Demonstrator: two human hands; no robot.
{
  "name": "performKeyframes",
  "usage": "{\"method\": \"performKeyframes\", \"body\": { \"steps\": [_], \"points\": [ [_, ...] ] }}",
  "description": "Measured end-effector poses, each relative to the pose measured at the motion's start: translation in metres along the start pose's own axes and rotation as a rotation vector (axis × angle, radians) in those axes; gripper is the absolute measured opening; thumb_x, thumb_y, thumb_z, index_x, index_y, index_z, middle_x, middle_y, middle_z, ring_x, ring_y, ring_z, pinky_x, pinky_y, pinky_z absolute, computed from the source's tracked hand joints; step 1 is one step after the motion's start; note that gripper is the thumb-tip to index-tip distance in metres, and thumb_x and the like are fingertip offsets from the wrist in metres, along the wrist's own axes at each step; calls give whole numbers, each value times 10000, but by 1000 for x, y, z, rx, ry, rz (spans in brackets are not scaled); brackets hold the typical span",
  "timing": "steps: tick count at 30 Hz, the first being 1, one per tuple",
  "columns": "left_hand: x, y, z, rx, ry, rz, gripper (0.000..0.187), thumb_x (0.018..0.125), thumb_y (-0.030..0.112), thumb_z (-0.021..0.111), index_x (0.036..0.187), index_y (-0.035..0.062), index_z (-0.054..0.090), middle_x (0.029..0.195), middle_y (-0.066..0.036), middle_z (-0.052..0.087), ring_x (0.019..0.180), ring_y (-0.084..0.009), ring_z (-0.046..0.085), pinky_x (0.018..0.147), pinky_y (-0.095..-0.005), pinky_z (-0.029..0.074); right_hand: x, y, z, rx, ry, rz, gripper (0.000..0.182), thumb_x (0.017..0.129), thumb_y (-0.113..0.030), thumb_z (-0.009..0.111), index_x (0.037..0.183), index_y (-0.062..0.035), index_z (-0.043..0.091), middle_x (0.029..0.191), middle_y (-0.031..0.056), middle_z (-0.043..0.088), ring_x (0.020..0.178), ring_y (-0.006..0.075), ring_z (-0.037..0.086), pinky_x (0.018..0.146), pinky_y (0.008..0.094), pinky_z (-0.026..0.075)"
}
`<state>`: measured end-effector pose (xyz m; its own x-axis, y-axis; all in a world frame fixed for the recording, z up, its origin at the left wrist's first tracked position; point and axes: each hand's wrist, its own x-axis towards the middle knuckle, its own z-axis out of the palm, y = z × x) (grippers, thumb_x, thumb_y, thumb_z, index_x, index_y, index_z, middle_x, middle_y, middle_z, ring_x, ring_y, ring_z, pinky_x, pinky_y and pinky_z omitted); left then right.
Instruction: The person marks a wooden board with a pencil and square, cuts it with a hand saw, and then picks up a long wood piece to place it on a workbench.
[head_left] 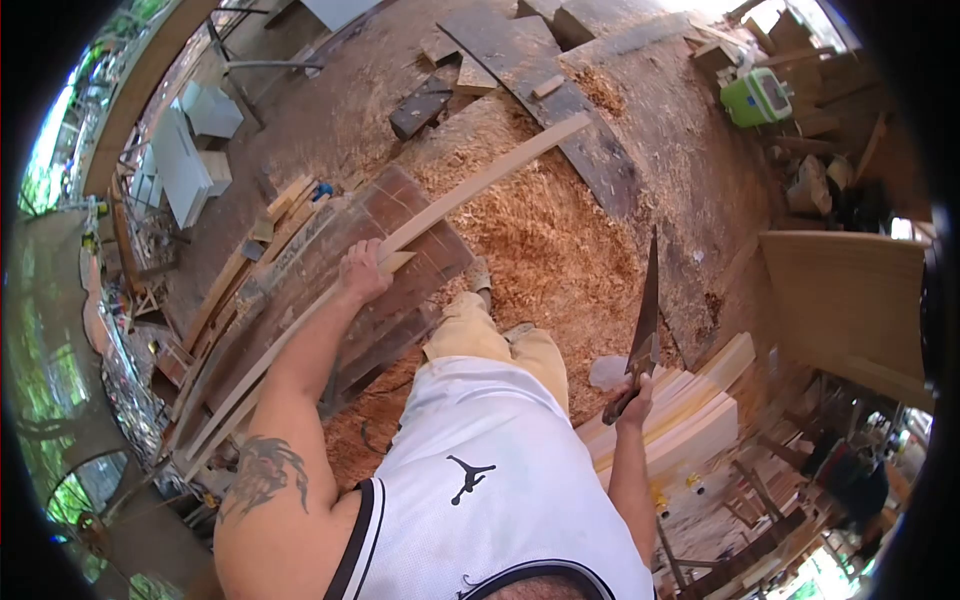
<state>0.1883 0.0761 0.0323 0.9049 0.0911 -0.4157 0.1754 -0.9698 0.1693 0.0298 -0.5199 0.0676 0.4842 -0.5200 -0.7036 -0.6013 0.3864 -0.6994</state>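
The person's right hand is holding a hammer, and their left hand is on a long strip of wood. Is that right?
Not quite! The right hand is holding a saw, not a hammer, as the head view shows. The left hand is on a long strip of wood, just as you said.

1 saw (pixel 647 318), 1 grn box (pixel 756 98)

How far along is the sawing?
Done: pale boards look sawn and stacked.
In hand: left hand grips a long strip over the bench; right hand holds the saw, off the strip.
Left: probably cutting that strip; no kerf visible.
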Motion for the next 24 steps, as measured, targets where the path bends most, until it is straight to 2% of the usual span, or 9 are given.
{"method": "performKeyframes", "body": {
  "steps": [3, 6, 9, 12, 15, 19, 21, 23, 24],
  "points": [
    [-2, 4, 10, 26, 27, -36, 787, 776, 347, 835, 1458, 118, 516, 1323, -169, 602, 1297, -386, 565, 1121, -483, 467, 2, 17, -18, -28, 13, -13, 400, 1036, -479, 541, 902, -105, 582, 665, 15, 533, 512, 153, 529, 500, 294, 452],
    [-5, 5, 5, -77, 4, -62, 784, 808, 374, 817, 1475, 99, 511, 1390, -190, 603, 1322, -397, 572, 1143, -478, 458, 0, 31, -40, -53, 13, 26, 476, 1020, -544, 542, 828, -108, 557, 606, 30, 516, 490, 181, 536, 470, 330, 453],
    [-6, 3, 14, -119, 77, -92, 767, 830, 402, 800, 1471, 88, 517, 1449, -200, 591, 1342, -397, 572, 1165, -472, 443, 0, 53, -65, -38, 55, 101, 495, 1024, -563, 522, 810, -116, 542, 587, 31, 500, 463, 191, 521, 452, 348, 460],
    [-18, 7, 25, -97, 63, -96, 839, 829, 429, 794, 1533, 98, 480, 1545, -226, 511, 1413, -399, 525, 1186, -471, 427, 2, 73, -98, 13, 3, 229, 506, 1025, -568, 514, 796, -118, 538, 574, 35, 492, 455, 196, 520, 446, 357, 467],
    [-29, 5, 30, -37, 36, -111, 897, 816, 450, 791, 1571, 105, 451, 1608, -231, 449, 1446, -391, 506, 1200, -458, 422, -6, 89, -118, -94, 65, 198, 533, 1026, -581, 497, 766, -118, 534, 567, 38, 491, 450, 199, 518, 436, 367, 458],
    [-28, 21, 10, -127, -36, -146, 954, 781, 482, 789, 1585, 107, 439, 1625, -217, 450, 1447, -368, 517, 1199, -452, 434, -10, 109, -141, 23, 21, 269, 461, 1045, -501, 477, 801, -114, 537, 584, 41, 501, 445, 204, 513, 417, 351, 436],
    [-16, 13, 12, -213, -38, -103, 968, 764, 494, 783, 1581, 101, 445, 1585, -215, 504, 1434, -360, 533, 1179, -463, 453, -8, 118, -143, 85, 16, 301, 425, 1039, -464, 468, 814, -111, 540, 604, 52, 526, 451, 207, 520, 418, 350, 439],
    [-6, 18, 8, -113, -30, -122, 951, 785, 513, 779, 1576, 97, 453, 1550, -217, 541, 1436, -359, 532, 1174, -470, 454, -6, 127, -139, 90, 36, 278, 365, 1035, -425, 464, 873, -109, 547, 641, 56, 551, 459, 200, 523, 417, 344, 441],
    [-6, 35, -9, -85, -75, -172, 900, 828, 517, 753, 1568, 94, 462, 1545, -218, 545, 1424, -359, 542, 1174, -472, 452, -5, 134, -137, 85, 60, 237, 338, 1034, -409, 462, 909, -108, 553, 658, 55, 557, 461, 192, 522, 417, 339, 441]
  ]
}}
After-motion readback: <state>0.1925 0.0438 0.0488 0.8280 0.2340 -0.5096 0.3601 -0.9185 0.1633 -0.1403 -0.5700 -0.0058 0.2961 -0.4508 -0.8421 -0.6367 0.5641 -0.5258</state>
